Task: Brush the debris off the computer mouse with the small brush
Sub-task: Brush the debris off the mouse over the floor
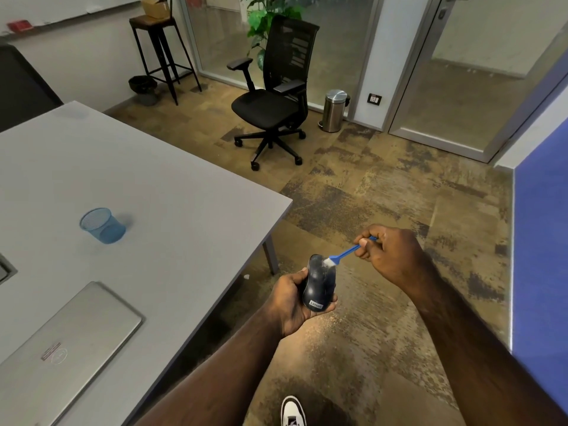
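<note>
A dark computer mouse (318, 282) with a small label near its lower end is held over the floor, off the table's right edge, with my left hand (292, 305) wrapped around its left side and bottom. My right hand (388, 253) pinches the handle of a small blue brush (345, 253). The brush's pale bristles rest on the upper right part of the mouse, near its front. Fine pale specks lie on the carpet below the mouse.
To the left is a grey table (172, 192) carrying a blue mesh cup (103, 226) and a closed silver laptop (64, 342). A black office chair (273, 96), a steel bin (335, 110), a tall stool (159, 53) and glass doors stand beyond. A blue panel (541, 241) borders the right.
</note>
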